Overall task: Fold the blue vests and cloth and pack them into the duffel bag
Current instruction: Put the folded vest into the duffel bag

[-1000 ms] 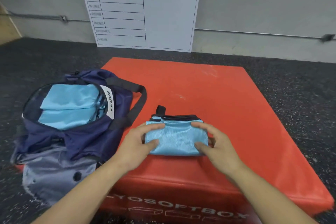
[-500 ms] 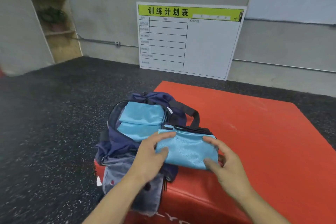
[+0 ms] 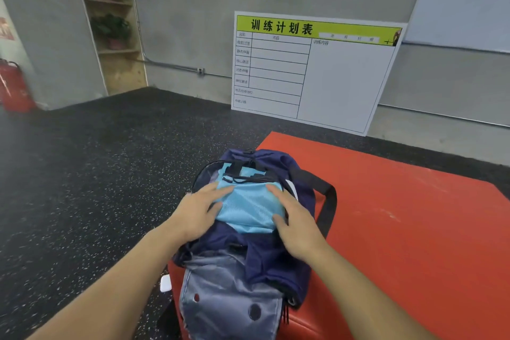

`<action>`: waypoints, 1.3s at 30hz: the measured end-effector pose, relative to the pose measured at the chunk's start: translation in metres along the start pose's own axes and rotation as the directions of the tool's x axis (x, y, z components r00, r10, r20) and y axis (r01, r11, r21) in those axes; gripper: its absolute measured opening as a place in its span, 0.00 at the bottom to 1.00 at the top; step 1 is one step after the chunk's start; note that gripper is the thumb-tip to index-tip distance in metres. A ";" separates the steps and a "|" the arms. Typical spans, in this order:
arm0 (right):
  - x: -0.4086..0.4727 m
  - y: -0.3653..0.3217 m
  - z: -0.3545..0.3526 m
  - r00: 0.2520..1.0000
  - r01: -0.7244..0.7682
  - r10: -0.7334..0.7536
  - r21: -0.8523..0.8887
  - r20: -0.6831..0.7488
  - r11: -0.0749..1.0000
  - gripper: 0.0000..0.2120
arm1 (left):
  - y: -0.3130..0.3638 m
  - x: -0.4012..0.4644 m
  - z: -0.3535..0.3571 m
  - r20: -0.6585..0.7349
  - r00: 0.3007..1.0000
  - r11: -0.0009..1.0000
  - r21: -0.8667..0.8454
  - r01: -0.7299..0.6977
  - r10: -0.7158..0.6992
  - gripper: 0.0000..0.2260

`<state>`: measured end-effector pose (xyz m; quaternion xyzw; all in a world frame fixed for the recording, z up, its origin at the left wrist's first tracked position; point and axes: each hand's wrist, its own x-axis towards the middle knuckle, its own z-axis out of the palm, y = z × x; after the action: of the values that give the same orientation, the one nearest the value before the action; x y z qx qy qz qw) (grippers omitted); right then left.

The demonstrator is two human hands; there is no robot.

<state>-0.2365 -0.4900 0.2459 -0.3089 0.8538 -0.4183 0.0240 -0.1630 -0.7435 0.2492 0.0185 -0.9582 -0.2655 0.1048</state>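
Light-blue folded mesh vest (image 3: pixel 249 208) sits in the open mouth of the navy fabric duffel bag (image 3: pixel 276 254), on the red foam box's (image 3: pixel 400 229) left edge. Left hand (image 3: pixel 197 214) and right hand (image 3: pixel 296 222) grip its left and right ends, fingers curled over the mesh.

We have carried the folded blue vest (image 3: pixel 249 205) from the red soft box (image 3: pixel 400 215) to the open duffel bag (image 3: pixel 276 257). Now our left hand (image 3: pixel 197 212) and right hand (image 3: pixel 296 225) hold it at its two sides over the bag's opening, above the blue cloth (image 3: pixel 249 172) already inside.
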 end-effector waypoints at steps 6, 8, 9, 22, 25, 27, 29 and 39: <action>-0.007 0.014 -0.004 1.000 0.017 -0.017 -0.043 0.004 0.999 0.33 | 0.001 0.002 -0.002 -0.071 0.993 0.935 0.349 -0.067 0.098 0.24; -0.012 0.011 -0.008 0.999 0.023 -0.022 -0.035 0.029 0.999 0.32 | 0.003 0.000 -0.004 -0.072 0.992 0.929 0.363 -0.069 0.101 0.22; -0.014 0.009 -0.010 0.999 0.029 -0.027 -0.044 0.039 0.999 0.32 | 0.004 -0.001 -0.005 -0.060 0.995 0.940 0.337 -0.054 0.078 0.22; -0.026 -0.006 -0.007 0.994 0.061 -0.050 -0.111 0.101 0.992 0.27 | 0.018 -0.024 -0.011 -0.259 0.962 0.991 0.084 0.109 -0.083 0.09; -0.028 -0.012 -0.009 0.988 0.037 -0.021 -0.104 0.152 0.994 0.14 | 0.020 -0.025 -0.007 -0.232 0.967 0.979 0.151 0.140 -0.103 0.09; -0.028 -0.021 -0.013 0.992 0.047 -0.028 -0.153 0.124 0.987 0.11 | 0.021 -0.022 -0.005 -0.283 0.957 0.972 0.204 0.120 -0.059 0.12; -0.025 -0.028 -0.013 0.995 0.085 -0.097 -0.298 -0.027 0.951 0.17 | 0.025 -0.016 -0.004 -0.349 0.936 0.974 0.222 0.036 0.045 0.12; 0.035 -0.027 0.054 0.998 0.067 -0.053 -0.479 0.043 0.875 0.29 | 0.014 0.023 0.040 -0.050 0.999 0.970 0.244 0.000 0.013 0.32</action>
<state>-0.2350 -0.5594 0.2385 -0.3375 0.9204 -0.1899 -0.0544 -0.1941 -0.7132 0.2270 0.0349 -0.9806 -0.1450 0.1271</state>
